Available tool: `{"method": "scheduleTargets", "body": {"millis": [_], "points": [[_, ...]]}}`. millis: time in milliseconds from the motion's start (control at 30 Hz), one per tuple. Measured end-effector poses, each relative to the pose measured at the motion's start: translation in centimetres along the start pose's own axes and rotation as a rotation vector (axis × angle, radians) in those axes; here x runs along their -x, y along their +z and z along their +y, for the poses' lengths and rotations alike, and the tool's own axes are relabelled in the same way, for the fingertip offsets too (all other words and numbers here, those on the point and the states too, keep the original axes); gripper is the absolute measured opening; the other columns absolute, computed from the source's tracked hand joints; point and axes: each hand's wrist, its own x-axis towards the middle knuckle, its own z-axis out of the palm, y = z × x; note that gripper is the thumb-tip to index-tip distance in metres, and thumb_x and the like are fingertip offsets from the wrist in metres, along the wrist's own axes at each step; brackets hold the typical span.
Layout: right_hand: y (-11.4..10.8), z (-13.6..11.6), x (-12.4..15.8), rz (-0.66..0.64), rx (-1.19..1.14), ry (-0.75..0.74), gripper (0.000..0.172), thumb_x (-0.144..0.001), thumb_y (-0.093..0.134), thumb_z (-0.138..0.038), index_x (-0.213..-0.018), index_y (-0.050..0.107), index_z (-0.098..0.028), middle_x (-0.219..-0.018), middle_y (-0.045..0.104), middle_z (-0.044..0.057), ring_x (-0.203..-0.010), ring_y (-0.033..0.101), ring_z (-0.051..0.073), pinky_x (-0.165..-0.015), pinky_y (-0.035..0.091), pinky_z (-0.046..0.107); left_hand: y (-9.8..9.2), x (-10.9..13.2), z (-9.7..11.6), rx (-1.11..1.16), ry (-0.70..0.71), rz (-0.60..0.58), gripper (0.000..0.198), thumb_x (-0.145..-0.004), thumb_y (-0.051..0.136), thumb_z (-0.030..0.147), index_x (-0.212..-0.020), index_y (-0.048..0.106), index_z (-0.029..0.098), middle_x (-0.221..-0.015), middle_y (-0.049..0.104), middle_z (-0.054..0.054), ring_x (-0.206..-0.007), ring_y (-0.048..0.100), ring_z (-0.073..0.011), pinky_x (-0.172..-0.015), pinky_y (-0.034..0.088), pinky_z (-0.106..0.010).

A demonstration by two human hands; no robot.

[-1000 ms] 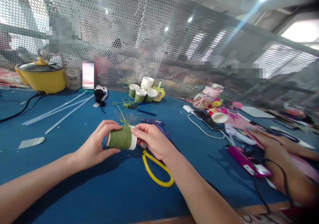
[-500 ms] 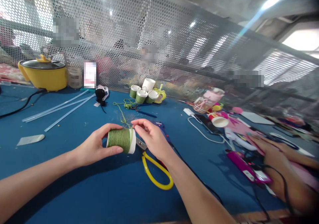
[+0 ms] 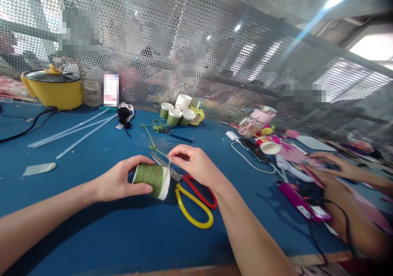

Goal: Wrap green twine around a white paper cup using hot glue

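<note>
One blue bench [image 3: 101, 235], we see, carries a yellow lidded pot [image 3: 58, 93] and a jar [image 3: 91, 94], contents of both unclear. Beside the scissors [image 3: 176, 176], the left hand [image 3: 118, 180] curls around a yarn-wrapped cup [image 3: 150, 178], its inside hidden from us, while the right hand [image 3: 196, 165] pinches a green strand [image 3: 153, 147].

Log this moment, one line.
left hand: holding yarn-wrapped cup | right hand: pinching green yarn strand | scissors: lying on blue table

"Green-wrapped cups [image 3: 149, 178]?"
"Four confirmed (a fifth cup [image 3: 183, 102] shows only white)."
"Clear sticks [image 3: 87, 136]?"
"Three verified."
"Yellow pot [image 3: 61, 94]?"
"One."
"Scissors [image 3: 176, 175] with red-and-yellow handles?"
"One pair, recorded."
</note>
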Motion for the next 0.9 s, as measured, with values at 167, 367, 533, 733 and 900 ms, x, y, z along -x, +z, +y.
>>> {"method": "scheduleTargets", "body": {"millis": [167, 367, 533, 733, 900], "points": [[1.2, -0.4, -0.5, 0.068, -0.016, -0.12, 0.012, -0.078, 0.056, -0.011, -0.081, 0.066, -0.017, -0.085, 0.065, 0.003, -0.079, 0.06, 0.013, -0.073, 0.046, 0.026, 0.2, 0.3, 0.4, -0.243, 0.151, 0.042, 0.049, -0.074, 0.065, 0.036, -0.115, 0.045, 0.019, -0.108, 0.055, -0.007, -0.097, 0.056, -0.022, -0.085, 0.047, -0.035], [3.0, -0.6, -1.3, -0.01, -0.033, -0.205, 0.015, -0.077, 0.056, -0.008, -0.079, 0.068, -0.015, -0.083, 0.064, 0.004, -0.077, 0.059, 0.013, -0.072, 0.046, 0.025, 0.4, 0.7, 0.4, -0.369, 0.296, -0.081, 0.056, -0.081, 0.059, 0.033, -0.131, 0.036, 0.024, -0.114, 0.05, -0.009, -0.104, 0.053, -0.0234, -0.088, 0.046, -0.036], [3.4, 0.0, -1.6, -0.042, -0.029, -0.142, 0.018, -0.076, 0.057, -0.008, -0.087, 0.069, -0.016, -0.089, 0.065, 0.005, -0.073, 0.06, 0.012, -0.067, 0.048, 0.025, 0.3, 0.6, 0.3, -0.382, 0.29, -0.082, 0.045, -0.08, 0.059, 0.036, -0.121, 0.046, 0.022, -0.112, 0.051, -0.009, -0.102, 0.054, -0.0226, -0.087, 0.047, -0.034], [-1.6, 1.2, -1.0, 0.235, -0.032, 0.223, 0.023, -0.085, 0.046, -0.031, -0.091, 0.061, -0.014, -0.069, 0.063, 0.003, -0.054, 0.059, 0.011, -0.048, 0.047, 0.022, 0.0, 0.4, 0.3, -0.388, 0.216, 0.012, 0.043, -0.082, 0.057, 0.036, -0.12, 0.047, 0.022, -0.111, 0.053, -0.007, -0.097, 0.056, -0.0199, -0.085, 0.047, -0.031], [-5.0, 3.6, 0.1, 0.359, 0.283, 0.407, 0.019, -0.081, 0.051, -0.027, -0.065, 0.056, -0.017, -0.061, 0.061, 0.003, -0.056, 0.058, 0.013, -0.052, 0.044, 0.023, -0.4, 0.2, -0.1, -0.411, 0.217, 0.086, 0.041, -0.081, 0.057, 0.038, -0.118, 0.049, 0.022, -0.109, 0.056, -0.007, -0.095, 0.057, -0.0208, -0.082, 0.047, -0.031]]}}
